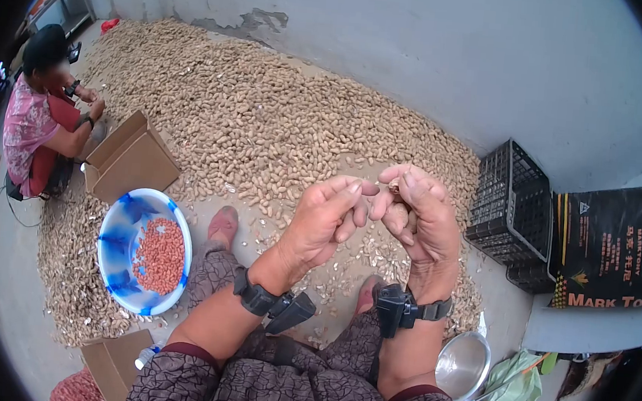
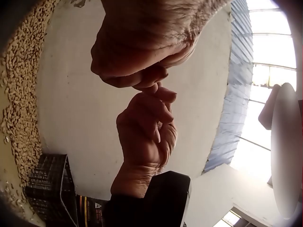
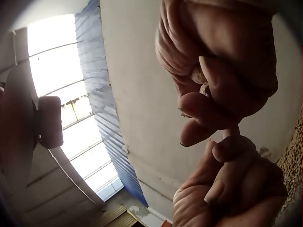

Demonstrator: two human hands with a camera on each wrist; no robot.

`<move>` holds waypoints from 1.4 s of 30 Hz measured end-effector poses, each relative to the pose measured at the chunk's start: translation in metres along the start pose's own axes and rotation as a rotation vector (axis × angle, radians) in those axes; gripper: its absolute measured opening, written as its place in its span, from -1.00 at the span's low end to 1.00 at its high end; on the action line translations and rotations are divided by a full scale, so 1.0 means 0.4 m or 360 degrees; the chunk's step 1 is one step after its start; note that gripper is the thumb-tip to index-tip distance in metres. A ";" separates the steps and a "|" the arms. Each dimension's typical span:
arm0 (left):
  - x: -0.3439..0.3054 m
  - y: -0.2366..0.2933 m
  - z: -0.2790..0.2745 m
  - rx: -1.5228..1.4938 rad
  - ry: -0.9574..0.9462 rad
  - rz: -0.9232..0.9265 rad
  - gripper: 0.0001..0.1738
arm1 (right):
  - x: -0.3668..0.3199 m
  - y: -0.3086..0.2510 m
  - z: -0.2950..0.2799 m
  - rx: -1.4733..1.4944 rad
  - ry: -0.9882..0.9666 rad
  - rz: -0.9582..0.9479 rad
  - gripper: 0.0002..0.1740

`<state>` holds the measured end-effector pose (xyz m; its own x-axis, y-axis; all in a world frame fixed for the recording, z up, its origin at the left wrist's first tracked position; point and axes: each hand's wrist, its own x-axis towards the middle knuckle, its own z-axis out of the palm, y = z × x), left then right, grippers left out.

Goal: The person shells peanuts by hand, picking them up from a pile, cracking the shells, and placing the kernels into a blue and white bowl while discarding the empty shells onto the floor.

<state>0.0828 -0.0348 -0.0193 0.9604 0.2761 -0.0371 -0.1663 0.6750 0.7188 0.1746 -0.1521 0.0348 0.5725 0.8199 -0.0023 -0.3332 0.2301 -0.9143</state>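
Both hands are raised over the lap and meet at the fingertips in the head view. My right hand pinches a peanut between thumb and curled fingers; only bits of its pale, rough shell show in the right wrist view. Bent fingers of my left hand reach across to the right fingertips. Whether the left fingers hold anything, I cannot tell. Below and ahead spreads a big heap of unshelled peanuts. To the left, a blue-and-white basin contains shelled pink peanuts.
Another person sits at the left beside a cardboard box. Black plastic crates and a black printed bag stand on the right along the wall. A metal bowl and green plastic bag lie near the right knee.
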 end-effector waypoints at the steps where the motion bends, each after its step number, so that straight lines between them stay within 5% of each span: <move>1: 0.000 0.001 0.000 -0.0026 -0.0024 0.0067 -0.71 | 0.004 0.006 0.005 0.0036 -0.0042 0.0026 -0.70; 7: -0.009 0.024 0.016 0.0057 -0.0021 0.0263 -0.71 | 0.021 0.038 0.023 0.0116 -0.0057 0.0102 -0.61; 12: -0.010 0.041 0.023 0.0233 -0.0027 0.0392 -0.72 | 0.022 0.036 0.053 -0.0275 0.0381 0.0215 -0.55; 16: -0.005 0.031 0.017 0.0484 -0.0051 0.0442 -0.76 | 0.017 0.040 0.056 -0.0391 0.0363 0.0181 -0.54; 22: 0.003 0.027 0.004 0.0426 0.0229 0.0503 -0.83 | 0.007 0.033 0.056 -0.0445 0.0300 0.0163 -0.67; 35: -0.004 0.015 0.003 0.0282 0.0117 0.0549 -0.83 | 0.013 0.047 0.052 -0.0118 0.0247 0.0031 -0.87; 42: -0.017 0.033 -0.002 0.1169 0.0237 0.0952 -0.83 | 0.011 0.041 0.051 -0.0166 0.0163 0.0084 -0.85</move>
<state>0.0737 -0.0272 -0.0103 0.7151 0.5542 0.4261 -0.3899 -0.1897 0.9011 0.1564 -0.1342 0.0281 0.6313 0.7706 -0.0878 -0.2882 0.1280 -0.9490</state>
